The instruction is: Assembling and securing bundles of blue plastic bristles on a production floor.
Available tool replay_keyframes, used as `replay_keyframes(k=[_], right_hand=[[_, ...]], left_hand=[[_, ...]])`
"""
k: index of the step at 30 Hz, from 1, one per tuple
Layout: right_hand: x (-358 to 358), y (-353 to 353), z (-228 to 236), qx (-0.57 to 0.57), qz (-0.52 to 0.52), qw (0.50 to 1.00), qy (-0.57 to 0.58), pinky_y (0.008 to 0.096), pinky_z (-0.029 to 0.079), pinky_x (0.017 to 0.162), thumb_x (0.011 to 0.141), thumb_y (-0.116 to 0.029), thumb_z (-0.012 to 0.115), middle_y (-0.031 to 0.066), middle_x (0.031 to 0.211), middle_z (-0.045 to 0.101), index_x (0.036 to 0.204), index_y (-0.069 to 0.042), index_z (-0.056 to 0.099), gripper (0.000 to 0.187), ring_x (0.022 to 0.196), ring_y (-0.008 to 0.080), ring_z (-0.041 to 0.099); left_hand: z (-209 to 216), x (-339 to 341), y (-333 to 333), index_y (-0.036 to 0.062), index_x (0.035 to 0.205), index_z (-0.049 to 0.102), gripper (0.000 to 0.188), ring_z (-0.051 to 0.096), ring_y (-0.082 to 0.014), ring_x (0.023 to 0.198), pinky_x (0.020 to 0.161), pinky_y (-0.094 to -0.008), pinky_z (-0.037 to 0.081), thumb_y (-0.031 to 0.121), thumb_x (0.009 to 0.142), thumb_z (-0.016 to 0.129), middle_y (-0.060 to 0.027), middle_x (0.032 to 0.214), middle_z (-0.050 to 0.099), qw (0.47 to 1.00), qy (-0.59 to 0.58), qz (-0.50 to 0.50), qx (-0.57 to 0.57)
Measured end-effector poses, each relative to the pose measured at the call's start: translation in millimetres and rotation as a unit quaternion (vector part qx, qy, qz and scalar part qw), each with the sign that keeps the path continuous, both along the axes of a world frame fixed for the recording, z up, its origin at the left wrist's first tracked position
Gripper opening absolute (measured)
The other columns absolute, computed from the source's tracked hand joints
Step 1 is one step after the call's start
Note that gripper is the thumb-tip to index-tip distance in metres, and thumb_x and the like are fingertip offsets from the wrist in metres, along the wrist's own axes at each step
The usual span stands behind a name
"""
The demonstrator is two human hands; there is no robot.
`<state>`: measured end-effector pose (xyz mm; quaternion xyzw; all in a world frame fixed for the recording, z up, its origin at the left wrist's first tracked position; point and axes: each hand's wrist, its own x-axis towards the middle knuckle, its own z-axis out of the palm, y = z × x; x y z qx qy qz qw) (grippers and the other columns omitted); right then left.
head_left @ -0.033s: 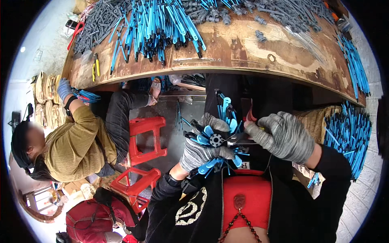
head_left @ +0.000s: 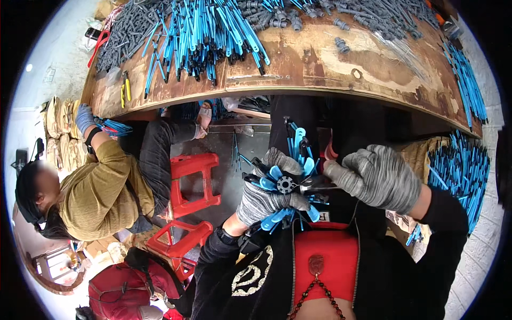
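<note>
My left hand [head_left: 266, 200], in a grey knit glove, is closed round a cluster of blue and black strips. The strips spread outward from a dark slotted round hub [head_left: 285, 185], which faces up between thumb and fingers. Close beside it on the right, my gloved right hand [head_left: 378, 178] is closed, slightly blurred, on what look like pliers [head_left: 330, 152] with a red handle. Their dark tip end reaches the hub's edge, where a thin wire shows. The grip itself is mostly hidden by the glove.
Ahead stands a worn wooden table [head_left: 309, 69] bearing blue strips [head_left: 213, 37], grey plastic parts [head_left: 133, 34] and yellow-handled pliers [head_left: 126, 88]. More strips [head_left: 458, 181] are piled at right. Red stools [head_left: 194, 184] stand left, near a seated co-worker [head_left: 101, 186] and a red backpack [head_left: 130, 288].
My right hand has shifted slightly right, away from the hub, and turned a little. My left hand and the strip cluster stay almost where they were.
</note>
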<state>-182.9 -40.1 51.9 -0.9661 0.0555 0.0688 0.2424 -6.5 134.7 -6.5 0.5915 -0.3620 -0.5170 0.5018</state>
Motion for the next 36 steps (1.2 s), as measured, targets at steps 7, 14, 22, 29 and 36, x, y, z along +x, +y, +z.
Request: replay_keyframes(k=[7,14,22,29,36], right_hand=[[-6,6,-11,0.379,-0.095,0.915,0.101,0.0290,0.047,0.047,0.082,-0.020,0.062,0.0061,0.070,0.057,0.110,-0.004,0.052,0.034,0.057,0.0196,0.057],[-4,4,-9,-0.084,-0.016,0.979,-0.183,0.0274,0.045,0.043,0.079,-0.026,0.066,0.0047,0.062,0.055,0.107,-0.005,0.050,0.039,0.052,0.0161,0.057],[-2,11,4,0.343,-0.134,0.920,0.130,0.0281,0.045,0.046,0.076,-0.027,0.070,0.0052,0.069,0.056,0.105,-0.005,0.049,0.042,0.054,0.0138,0.056],[32,6,33,0.437,-0.185,0.836,0.275,0.0303,0.046,0.048,0.076,-0.033,0.071,0.0053,0.067,0.053,0.099,-0.007,0.052,0.040,0.057,0.0145,0.058],[22,9,-1,0.133,-0.098,0.986,-0.040,0.0277,0.044,0.048,0.084,-0.033,0.063,0.0039,0.065,0.053,0.099,-0.007,0.054,0.031,0.053,0.0126,0.054]], left_hand=[[3,-2,-18,0.0034,0.100,0.055,0.057,0.056,-0.0114,0.085,0.077,-0.0264,0.047,0.001,0.052,0.084,-0.0017,0.093,0.059,0.987,0.157,0.031,-0.028],[3,6,-18,0.0039,0.102,0.054,0.057,0.057,-0.0122,0.087,0.078,-0.0260,0.047,0.001,0.054,0.083,-0.0018,0.095,0.058,0.983,0.174,0.060,-0.006],[-9,13,-17,0.0027,0.106,0.052,0.057,0.057,-0.0117,0.088,0.078,-0.0251,0.047,0.003,0.059,0.083,-0.0038,0.097,0.058,0.990,0.103,-0.026,-0.098],[-13,28,-12,0.0017,0.108,0.051,0.056,0.058,-0.0117,0.089,0.078,-0.0255,0.048,0.000,0.061,0.081,-0.0046,0.098,0.058,0.971,0.218,0.015,-0.094],[-19,23,-10,0.0019,0.100,0.054,0.047,0.059,-0.0129,0.084,0.072,-0.0249,0.049,-0.003,0.061,0.079,-0.0044,0.094,0.059,0.968,0.221,0.070,-0.099]])
